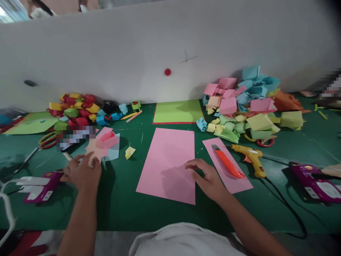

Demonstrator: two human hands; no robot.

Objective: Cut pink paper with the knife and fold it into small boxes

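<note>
A large pink paper sheet lies flat in the middle of the green table. Over its right edge hovers my right hand, its thumb and index finger apart and nothing between them. My left hand is open, fingers spread, just below a peach piece of paper; whether the fingertips touch it I cannot tell. A folded pink paper box rests there on a light blue piece of paper. Right of the sheet, an orange utility knife lies on a narrower pink strip.
A yellow glue gun with a black cord lies at right, near a purple power strip; another purple power strip is at left. Folded paper piles line the white partition. A green sheet lies behind the pink one.
</note>
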